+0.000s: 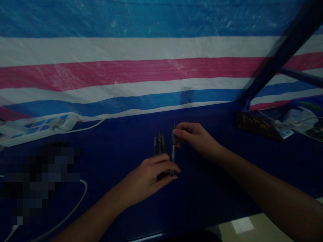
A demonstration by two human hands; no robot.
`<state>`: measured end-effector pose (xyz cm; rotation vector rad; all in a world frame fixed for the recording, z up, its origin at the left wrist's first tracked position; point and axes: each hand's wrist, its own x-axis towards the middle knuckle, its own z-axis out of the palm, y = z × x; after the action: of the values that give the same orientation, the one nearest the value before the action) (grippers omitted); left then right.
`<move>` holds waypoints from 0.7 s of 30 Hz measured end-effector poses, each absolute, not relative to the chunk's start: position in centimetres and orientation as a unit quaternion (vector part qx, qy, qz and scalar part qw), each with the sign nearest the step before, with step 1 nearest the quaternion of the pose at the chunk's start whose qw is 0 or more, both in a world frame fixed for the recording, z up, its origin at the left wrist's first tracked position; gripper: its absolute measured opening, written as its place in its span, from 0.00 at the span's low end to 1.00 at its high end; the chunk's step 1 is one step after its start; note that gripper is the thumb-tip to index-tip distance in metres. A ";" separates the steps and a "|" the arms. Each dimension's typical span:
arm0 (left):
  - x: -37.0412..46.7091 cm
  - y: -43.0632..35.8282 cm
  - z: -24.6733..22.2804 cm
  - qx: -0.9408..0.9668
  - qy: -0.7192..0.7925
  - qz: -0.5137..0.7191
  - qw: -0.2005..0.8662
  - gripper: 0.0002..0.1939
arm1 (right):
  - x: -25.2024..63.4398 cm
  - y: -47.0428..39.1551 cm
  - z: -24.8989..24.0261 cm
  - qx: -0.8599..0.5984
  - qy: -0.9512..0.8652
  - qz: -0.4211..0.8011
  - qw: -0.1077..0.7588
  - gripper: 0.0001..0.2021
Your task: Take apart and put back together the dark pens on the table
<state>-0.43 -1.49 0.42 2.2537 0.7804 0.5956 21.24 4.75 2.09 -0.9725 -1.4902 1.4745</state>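
Observation:
A pen [173, 153] with a clear barrel and a dark grip points its tip away from me above the dark blue tabletop. My right hand [193, 134] is closed, pinching the pen near its tip between thumb and fingers. Around the pen's near end, my left hand [156, 171] has its index finger and thumb on either side of it. Several similar pens [159, 141] lie side by side just left of the held pen, tips pointing away. Their near ends are hidden behind my left hand.
A white power strip [37, 129] with a plug and cable lies at the back left. A blurred-out dark object [37, 181] and a white cable [84, 191] are nearer. At right are a dark brown block [257, 126], clear plastic [302, 117] and a slanted blue post [272, 70]. Striped sheeting [151, 72] hangs behind.

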 end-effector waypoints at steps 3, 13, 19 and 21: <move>-0.4 -1.6 0.5 0.865 0.298 0.229 0.332 0.09 | 21.2 4.7 2.1 -0.389 -0.601 0.569 0.405 0.10; -0.4 -1.6 0.4 0.871 0.298 0.235 0.314 0.08 | 21.3 4.5 2.1 -0.383 -0.611 0.561 0.406 0.10; -0.3 -1.8 0.7 0.861 0.298 0.243 0.333 0.10 | 21.2 4.5 2.1 -0.373 -0.614 0.566 0.405 0.09; -0.2 -1.7 0.6 0.864 0.296 0.245 0.325 0.09 | 21.2 4.5 2.1 -0.375 -0.614 0.567 0.401 0.09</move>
<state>-0.22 -1.74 0.63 2.2656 0.7752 0.6429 21.24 4.50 2.06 -0.9491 -1.5532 1.4331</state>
